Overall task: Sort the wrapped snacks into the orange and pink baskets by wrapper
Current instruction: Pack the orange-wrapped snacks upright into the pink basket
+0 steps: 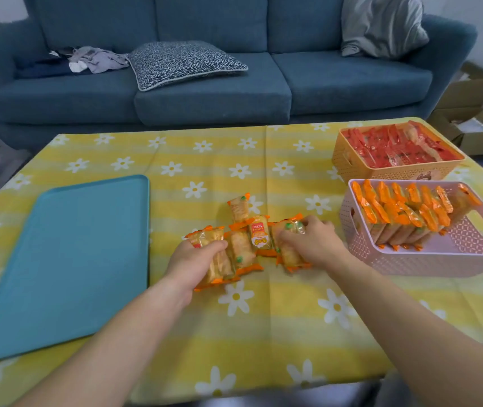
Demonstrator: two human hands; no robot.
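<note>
Several orange-wrapped snacks [241,251] lie bunched together mid-table, with one more [239,207] just behind them. My left hand [194,261] grips the leftmost packs of the bunch. My right hand [312,240] curls over the rightmost pack [290,254] and holds it. At the right stands the pink basket [440,259] with a row of upright orange-wrapped snacks [404,215]. Behind it the orange basket [393,171] is filled with red-wrapped snacks [395,148].
An empty teal tray [67,259] lies on the left of the yellow daisy tablecloth [263,333]. A blue sofa [205,92] with cushions stands behind the table. Cardboard boxes [469,113] sit on the floor at the far right.
</note>
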